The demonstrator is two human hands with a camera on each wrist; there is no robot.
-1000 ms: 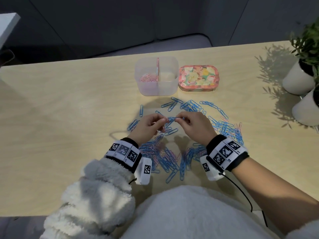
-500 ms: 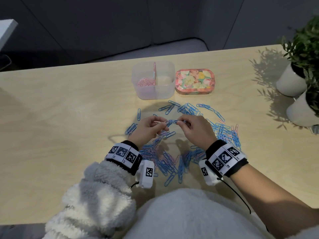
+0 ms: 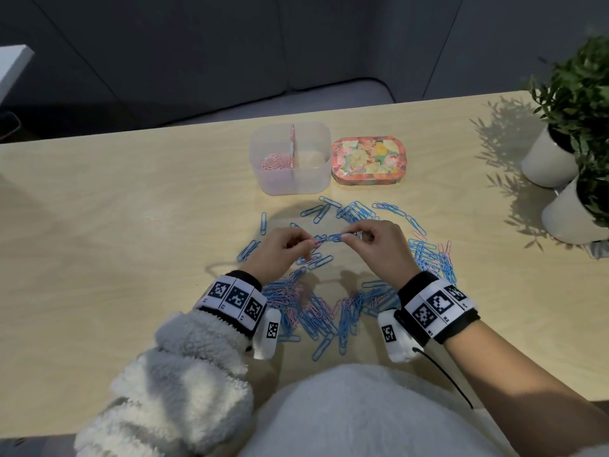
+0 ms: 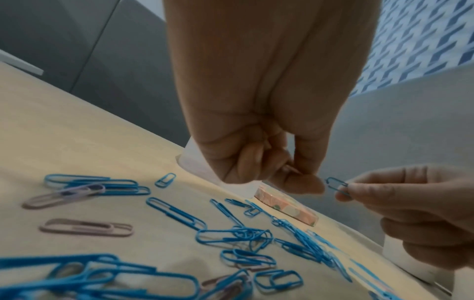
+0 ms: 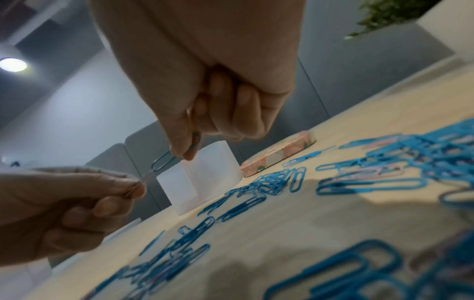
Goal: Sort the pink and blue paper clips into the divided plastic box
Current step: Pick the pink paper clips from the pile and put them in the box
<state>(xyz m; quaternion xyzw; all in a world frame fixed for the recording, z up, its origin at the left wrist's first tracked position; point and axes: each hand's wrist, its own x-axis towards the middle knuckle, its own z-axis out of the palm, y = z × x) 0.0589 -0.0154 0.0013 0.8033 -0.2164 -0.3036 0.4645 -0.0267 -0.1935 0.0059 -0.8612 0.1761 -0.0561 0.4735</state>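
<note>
Above the middle of the table my left hand [image 3: 309, 244] pinches a pink clip [image 5: 143, 178] between thumb and forefinger. Facing it, my right hand [image 3: 349, 237] pinches a blue clip [image 5: 163, 161]. The two clips meet end to end between the hands and look hooked together. Loose blue and pink clips [image 3: 316, 308] lie scattered under and around both hands. The clear divided box [image 3: 290, 183] stands behind them, with pink clips [image 3: 275, 161] in its left compartment.
A floral tin [image 3: 368, 159] lies right beside the box. Two white plant pots [image 3: 547, 159] stand at the table's right edge. More blue clips [image 3: 431, 258] lie bunched to the right of my right hand. A fluffy white sleeve [image 3: 184, 374] covers my left forearm.
Both hands stay in the same spot, still pinching the joined clips between them. Only the head view has shifted slightly.
</note>
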